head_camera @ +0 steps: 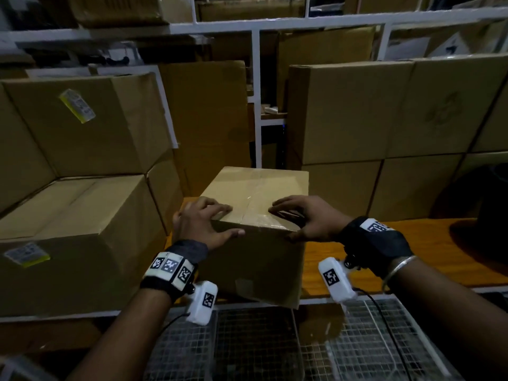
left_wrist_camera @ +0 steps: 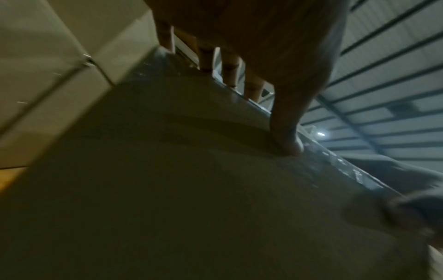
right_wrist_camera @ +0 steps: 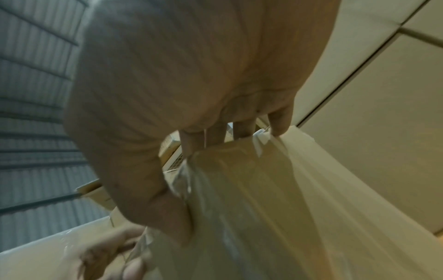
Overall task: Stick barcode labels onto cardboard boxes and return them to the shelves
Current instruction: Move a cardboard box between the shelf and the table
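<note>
A brown cardboard box (head_camera: 255, 188), sealed with clear tape along its top, sits on the orange shelf board (head_camera: 384, 251) with its near end jutting over the shelf's front edge. My left hand (head_camera: 220, 221) grips its near left top corner, fingers on top and thumb on the front face. My right hand (head_camera: 286, 222) grips the near right top corner the same way. In the left wrist view the thumb (left_wrist_camera: 287, 132) presses the box (left_wrist_camera: 191, 189). In the right wrist view my right hand (right_wrist_camera: 167, 94) holds the taped edge of the box (right_wrist_camera: 263, 208).
Large boxes with yellow-white labels (head_camera: 26, 254) (head_camera: 77, 105) crowd the left. Stacked boxes (head_camera: 384, 119) stand at the right, and more behind the white shelf frame (head_camera: 255, 92). A wire mesh surface (head_camera: 247, 347) lies below my arms. A dark object (head_camera: 481, 215) sits at the far right.
</note>
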